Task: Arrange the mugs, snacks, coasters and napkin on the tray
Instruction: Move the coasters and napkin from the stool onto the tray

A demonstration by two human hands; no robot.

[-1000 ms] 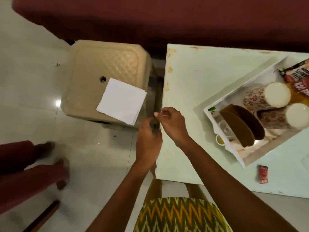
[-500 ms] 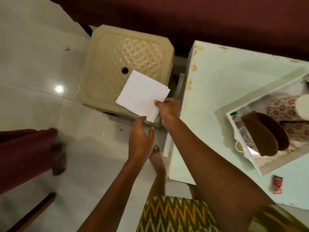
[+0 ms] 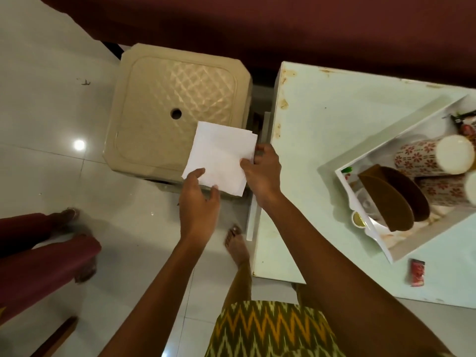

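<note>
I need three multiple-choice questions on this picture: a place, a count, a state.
1. How many mugs are in the tray? A two; B one; C four.
2. Where is the napkin? A in the tray; B at the stool; C under a mug.
3. What does the right hand do? A holds a mug; B hangs idle; C pinches the napkin's edge.
Answers: A, two floral ones lie there. B, it overlaps the beige seat. C, thumb over the edge, fingers behind it.

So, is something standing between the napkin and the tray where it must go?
Nothing visible does: only bare table lies between the napkin and the tray. Inside the tray, two brown coasters lean at the end nearest it.
</note>
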